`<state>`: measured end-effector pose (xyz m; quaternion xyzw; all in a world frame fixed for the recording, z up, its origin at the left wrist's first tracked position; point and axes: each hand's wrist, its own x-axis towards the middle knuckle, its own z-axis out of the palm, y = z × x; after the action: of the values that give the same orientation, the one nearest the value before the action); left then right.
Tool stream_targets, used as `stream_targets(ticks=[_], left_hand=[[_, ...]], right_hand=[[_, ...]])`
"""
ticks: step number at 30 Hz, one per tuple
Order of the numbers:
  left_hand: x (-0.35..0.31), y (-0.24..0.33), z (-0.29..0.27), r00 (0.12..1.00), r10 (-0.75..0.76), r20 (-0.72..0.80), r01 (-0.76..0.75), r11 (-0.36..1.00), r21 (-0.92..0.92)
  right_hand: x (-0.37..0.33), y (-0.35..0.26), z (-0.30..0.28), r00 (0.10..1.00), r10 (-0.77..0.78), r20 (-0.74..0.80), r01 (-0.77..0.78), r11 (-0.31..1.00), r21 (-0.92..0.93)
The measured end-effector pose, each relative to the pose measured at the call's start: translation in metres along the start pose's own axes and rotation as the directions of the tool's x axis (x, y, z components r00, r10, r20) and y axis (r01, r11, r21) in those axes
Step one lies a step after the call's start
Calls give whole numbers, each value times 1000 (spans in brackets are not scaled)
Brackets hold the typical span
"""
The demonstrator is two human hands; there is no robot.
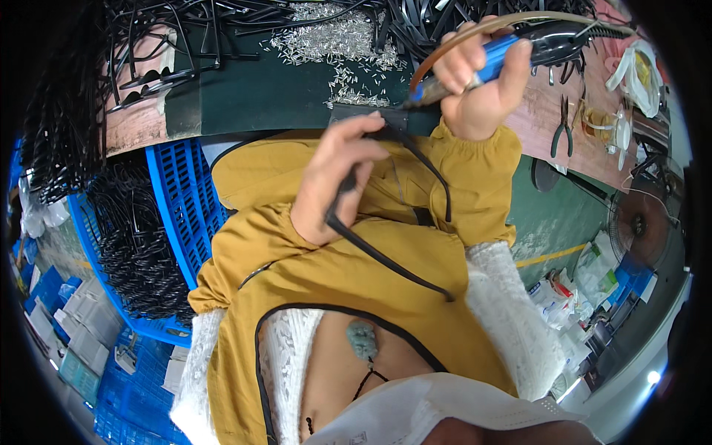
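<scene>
Screwdriver, powered, blue and black (495, 59): upper right of the frame, in the right hand (475, 105), whose fingers are clamped round the barrel, thumb along the near side; tip pointing left and down, toward the mat's front edge.

Eyeglass frame, black (389, 268): centre of the frame, in the left hand (326, 174); fingers bent and closed on it, though whether thumb and forefinger meet cannot be told. One temple slants down and right across the mustard smock (297, 256); the front is partly hidden by the hand.

Mat, dark green (259, 100): top centre, on a pinkish wooden table (534, 111).

Pins, small, silver, many (315, 41): heaped at top centre, with a smaller patch near the mat's front edge.

Strips, black, slender (437, 22): piled along the top edge, beyond the pins.

Pliers, dark-handled (568, 133): right of the right hand, on the table.

Bag, white plastic (638, 78): upper right.

Basket, blue, slatted (185, 193): left of centre, filled with slender black pieces (137, 245).

Fan, round, caged (636, 222): right edge.

Crates, blue (137, 393): lower left.
</scene>
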<state>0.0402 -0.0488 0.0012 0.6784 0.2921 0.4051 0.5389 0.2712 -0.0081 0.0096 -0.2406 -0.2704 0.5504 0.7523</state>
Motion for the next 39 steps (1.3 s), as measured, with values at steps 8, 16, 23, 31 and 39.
stream_targets(ticks=[8,16,23,31,39], left_hand=[[-25,-12,6,1000,3,-13,-2,998,70],[-30,-36,21,979,113,-172,-136,982,-131],[-31,-36,14,991,81,-107,-96,984,-150],[-43,33,-119,711,147,-688,190,901,389],[7,-16,-223,545,-19,-838,416,874,250]], right_hand=[[-18,10,18,986,42,160,-28,996,-88],[-18,16,13,995,51,86,-39,990,-136],[-16,21,8,995,99,8,-99,995,-24],[-1,-44,-26,986,-60,-157,70,996,58],[1,-51,-64,970,-216,-114,194,964,-183]])
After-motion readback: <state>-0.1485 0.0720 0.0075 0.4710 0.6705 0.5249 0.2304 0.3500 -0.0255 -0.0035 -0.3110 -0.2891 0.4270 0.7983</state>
